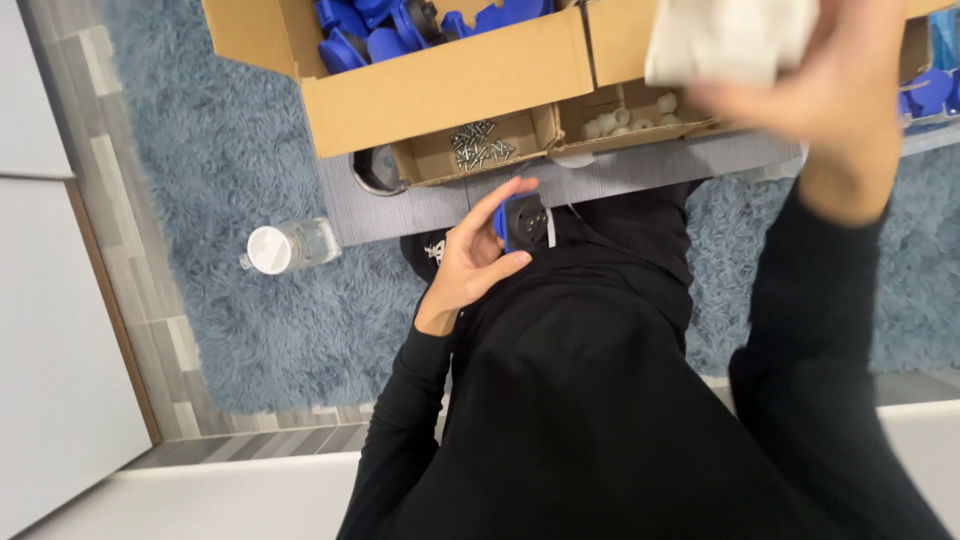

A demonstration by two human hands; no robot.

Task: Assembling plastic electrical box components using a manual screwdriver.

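Note:
My left hand holds a small blue and black plastic part between thumb and fingers, just above my lap in black clothing. My right hand is raised close to the camera at the upper right, blurred, gripping a white cloth-like object. Ahead of my left hand stands a small cardboard tray of metal screws, and beside it a tray of small white round parts.
A big cardboard box with several blue parts sits at the top. A clear bottle with a white cap lies on the blue shaggy rug. More blue parts are at the right edge. A white wall runs along the left.

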